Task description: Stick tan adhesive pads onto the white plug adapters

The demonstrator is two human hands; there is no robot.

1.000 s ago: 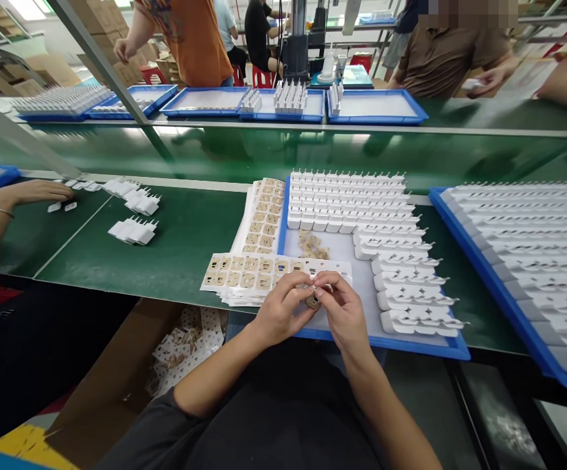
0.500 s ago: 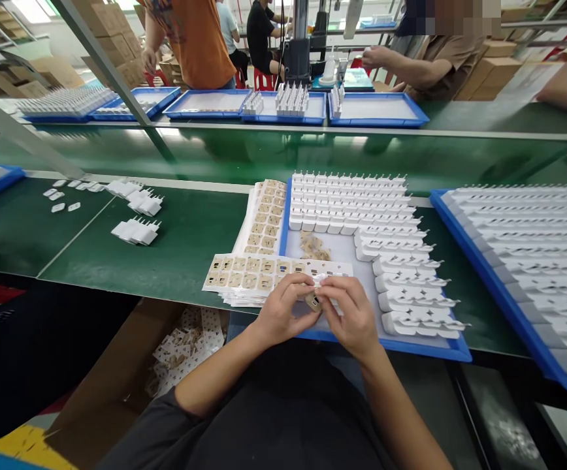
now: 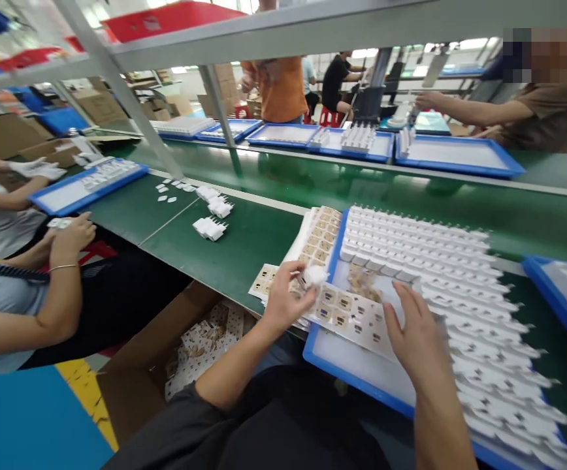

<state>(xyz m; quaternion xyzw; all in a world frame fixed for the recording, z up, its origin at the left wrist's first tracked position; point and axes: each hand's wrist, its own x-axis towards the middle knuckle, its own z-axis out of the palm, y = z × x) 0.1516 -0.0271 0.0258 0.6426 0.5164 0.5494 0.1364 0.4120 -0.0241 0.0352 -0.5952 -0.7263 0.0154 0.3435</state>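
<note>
My left hand (image 3: 288, 297) pinches a small white plug adapter (image 3: 317, 275), held above the sticker sheets. My right hand (image 3: 418, 336) is open, its thumb and fingers apart, over the blue-rimmed tray (image 3: 362, 391). Between the hands lies a sheet of tan stickers (image 3: 340, 307), partly over the tray's rim; its right part is bare of tan pieces. Rows of white plug adapters (image 3: 421, 251) with prongs up fill the back and right of the tray. A heap of loose tan pieces (image 3: 363, 281) lies inside it.
More sticker sheets (image 3: 320, 235) are stacked left of the tray. Loose white adapters (image 3: 210, 228) and small white plates (image 3: 166, 189) lie farther left. Another full tray (image 3: 562, 294) stands at right. A cardboard box (image 3: 136, 385) of scraps sits below the edge; co-workers (image 3: 58, 287) sit at left.
The view has swung left and shifted. My hands, together on a small piece before, are now apart: the left keeps a white adapter, the right has opened and moved right.
</note>
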